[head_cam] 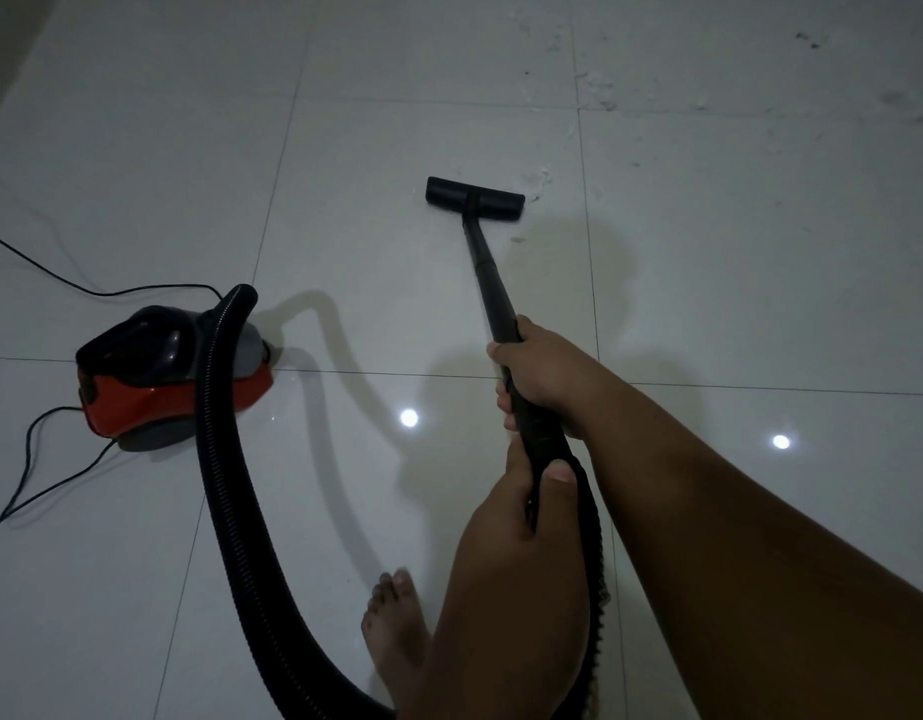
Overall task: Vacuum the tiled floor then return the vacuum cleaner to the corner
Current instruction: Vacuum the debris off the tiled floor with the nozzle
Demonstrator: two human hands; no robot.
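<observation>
A red and black canister vacuum cleaner [157, 376] sits on the glossy white tiled floor [137, 148] at the left. Its ribbed black hose [225, 485] arcs down and round to a black wand [488, 272]. My right hand [539, 371] grips the wand higher up, and my left hand [511, 506] holds the handle end just below it. The flat black floor nozzle [475, 198] rests on the tiles ahead, beside a patch of pale dust [539, 181].
More dust and dark specks [599, 90] lie scattered over the tiles at the far right. A thin black power cord [48, 459] loops on the floor around the canister. My bare foot [397, 626] stands beside the hose. A wall edge shows at the top left.
</observation>
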